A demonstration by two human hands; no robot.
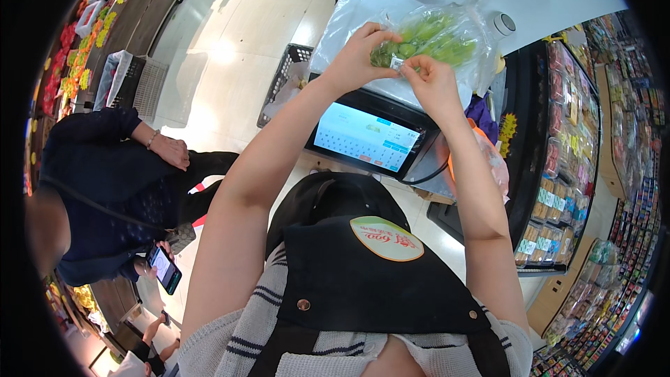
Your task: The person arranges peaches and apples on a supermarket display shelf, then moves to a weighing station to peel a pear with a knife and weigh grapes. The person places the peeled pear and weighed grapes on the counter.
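A clear plastic bag of leafy green vegetables [439, 42] lies on the white weighing plate [345, 15] of a scale. At its near left end, my left hand [364, 55] pinches the bag's film between thumb and fingers. Close beside it, the fingertips of my right hand [432, 81] are on a small white printed label [397, 64] at the bag's near edge; whether the label is stuck down I cannot tell. Below both hands the scale's lit touchscreen [366, 136] faces me, showing a keypad.
On the left stands a person [104, 178] holding a phone [165, 270]. A black plastic crate [288, 73] is left of the scale. An orange plastic bag [484, 157] hangs to its right, near a display case of packed food [557, 157]. A white-capped container [504, 24] stands behind.
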